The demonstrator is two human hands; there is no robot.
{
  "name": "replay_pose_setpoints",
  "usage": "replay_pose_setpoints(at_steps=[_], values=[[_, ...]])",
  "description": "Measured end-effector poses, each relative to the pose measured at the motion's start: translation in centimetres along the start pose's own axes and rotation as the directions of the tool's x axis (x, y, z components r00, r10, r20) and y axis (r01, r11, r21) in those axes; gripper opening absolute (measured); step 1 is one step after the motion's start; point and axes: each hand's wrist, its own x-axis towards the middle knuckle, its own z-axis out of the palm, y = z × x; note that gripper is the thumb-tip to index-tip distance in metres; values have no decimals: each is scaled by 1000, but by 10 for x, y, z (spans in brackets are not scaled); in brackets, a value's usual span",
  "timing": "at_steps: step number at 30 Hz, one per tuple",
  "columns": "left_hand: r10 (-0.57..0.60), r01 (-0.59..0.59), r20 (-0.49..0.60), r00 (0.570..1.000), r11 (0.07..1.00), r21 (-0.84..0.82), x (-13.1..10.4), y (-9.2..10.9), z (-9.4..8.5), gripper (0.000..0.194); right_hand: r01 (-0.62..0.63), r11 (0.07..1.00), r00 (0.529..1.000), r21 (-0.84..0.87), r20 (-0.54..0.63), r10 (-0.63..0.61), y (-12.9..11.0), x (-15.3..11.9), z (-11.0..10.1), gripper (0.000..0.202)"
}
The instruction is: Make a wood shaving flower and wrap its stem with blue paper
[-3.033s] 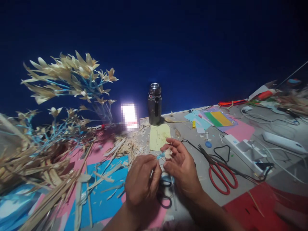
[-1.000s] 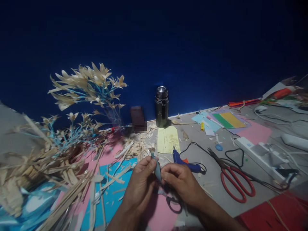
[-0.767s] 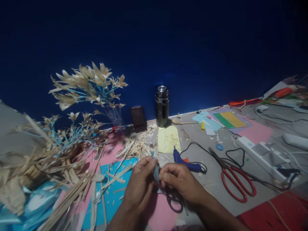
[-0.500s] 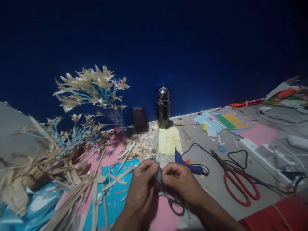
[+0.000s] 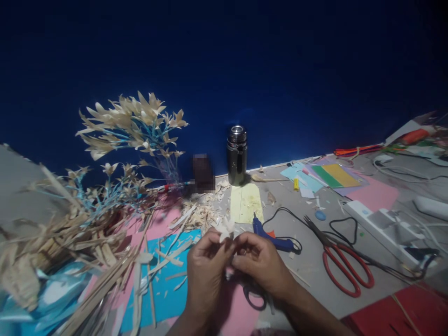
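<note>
My left hand (image 5: pixel 206 268) is closed in a pinch on a small pale husk flower (image 5: pixel 226 230), whose petals show above the fingertips. Pressed up against it, my right hand (image 5: pixel 259 261) also has its fingertips closed at the flower's base; the exact grip is hidden. Beneath the right wrist lie dark-handled scissors (image 5: pixel 255 298), partly covered, on pink paper (image 5: pixel 236 312). Just beyond the right hand rests a blue glue gun (image 5: pixel 275 237), its nozzle over a yellow sheet (image 5: pixel 241 200).
Finished husk flowers on blue stems (image 5: pixel 136 123) stand at left above husk strips (image 5: pixel 108 280) and a blue sheet (image 5: pixel 168 298). A thermos (image 5: pixel 237 156) stands by the wall. To the right are red-handled scissors (image 5: pixel 345 266), a power strip (image 5: pixel 381 233) and coloured paper (image 5: pixel 329 176).
Both hands have drawn closer together, and the piece between them has turned so pale petals now show instead of a bluish part. The view has shifted slightly.
</note>
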Motion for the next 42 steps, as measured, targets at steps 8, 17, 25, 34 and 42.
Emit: replay_pose_setpoints(at_steps=[8, 17, 25, 34, 42], values=[[96, -96, 5, 995, 985, 142, -4, -12, -3, 27, 122, 984, 991, -132, -33, -128, 3, 3, 0, 16], [-107, 76, 271, 957, 990, 120, 9, 2, -16, 27, 30, 999, 993, -26, 112, -27, 5, 2, -5, 35], [-185, 191, 177, 967, 982, -15, 14, -4, -24, 34, -19, 1000, 994, 21, 104, 16, 8, 4, 2, 39], [-259, 282, 137, 956, 940, -192, 10, 5, -11, 42, -9, 997, 1000, -80, -25, 7, 2, 3, 11, 21], [-258, 278, 113, 959, 932, -232, 11, 5, -15, 41, -16, 992, 996, -123, -85, 5, 9, 0, 8, 16]])
